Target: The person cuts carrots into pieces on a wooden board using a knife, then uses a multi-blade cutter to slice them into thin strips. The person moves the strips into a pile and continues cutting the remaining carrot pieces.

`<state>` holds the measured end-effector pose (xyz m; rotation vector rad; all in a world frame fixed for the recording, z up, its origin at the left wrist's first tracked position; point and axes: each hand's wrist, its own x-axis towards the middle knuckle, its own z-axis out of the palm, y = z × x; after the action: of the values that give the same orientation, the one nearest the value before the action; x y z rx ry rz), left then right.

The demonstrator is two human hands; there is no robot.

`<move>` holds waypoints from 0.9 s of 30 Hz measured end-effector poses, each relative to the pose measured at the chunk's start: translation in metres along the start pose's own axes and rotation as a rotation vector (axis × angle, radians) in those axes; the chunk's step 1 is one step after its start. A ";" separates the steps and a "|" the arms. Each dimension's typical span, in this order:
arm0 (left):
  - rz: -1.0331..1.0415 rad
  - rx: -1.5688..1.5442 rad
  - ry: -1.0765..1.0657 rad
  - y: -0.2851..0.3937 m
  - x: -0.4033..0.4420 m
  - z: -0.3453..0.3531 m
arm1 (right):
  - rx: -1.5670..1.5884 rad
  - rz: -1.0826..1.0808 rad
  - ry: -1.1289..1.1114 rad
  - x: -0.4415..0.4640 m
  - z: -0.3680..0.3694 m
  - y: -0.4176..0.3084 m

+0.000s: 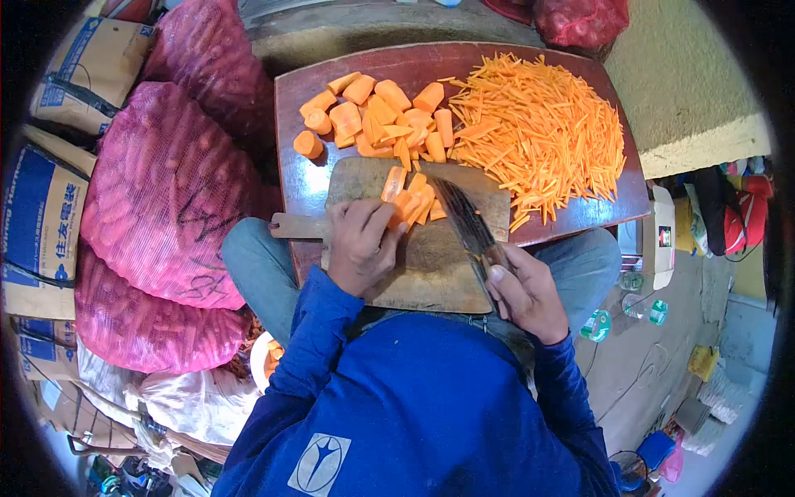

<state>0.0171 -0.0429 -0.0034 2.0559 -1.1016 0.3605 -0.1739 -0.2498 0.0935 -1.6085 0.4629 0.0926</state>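
My left hand presses its bent fingers on carrot slices lying on the wooden cutting board. In my right hand is the handle of a dark-bladed knife, its blade slanting up and left with the tip beside the slices. Behind the board, peeled carrot chunks are gathered at the left of the red-brown table. A large heap of carrot sticks covers the table's right side. The board's handle sticks out to the left.
Pink mesh sacks full of carrots are stacked at the left, beside cardboard boxes. A white container with orange pieces stands near my left elbow. Plastic bottles lie on the floor at right. A concrete ledge borders the table.
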 end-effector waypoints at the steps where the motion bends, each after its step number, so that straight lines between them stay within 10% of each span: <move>1: 0.031 0.013 -0.046 -0.001 0.001 0.000 | -0.005 -0.003 -0.007 -0.003 -0.003 0.004; 27: 0.089 0.116 -0.032 0.000 0.005 0.010 | 0.135 -0.129 -0.016 -0.010 -0.006 0.062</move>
<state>0.0191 -0.0531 -0.0080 2.1241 -1.2202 0.4469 -0.2055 -0.2544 0.0396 -1.5000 0.3450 -0.0224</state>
